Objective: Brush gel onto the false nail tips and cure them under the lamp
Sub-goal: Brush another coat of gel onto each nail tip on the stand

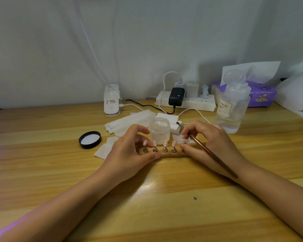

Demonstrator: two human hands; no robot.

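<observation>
False nail tips [165, 143], pink, stand on pegs in a wooden holder [166, 155] on the tabletop [164, 198], just in front of an open gel jar [159, 131]. Left hand [131, 151] pinches the holder's left end. Right hand [206, 144] grips a brush [206, 151] and pinches the rightmost tip. Black lid [90, 139] lies left; clear bottle [232, 109] stands right.

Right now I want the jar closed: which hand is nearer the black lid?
Left. The left hand grips the nail stand's end, just right of the black lid; the right hand is farther right, holding the brush.
</observation>
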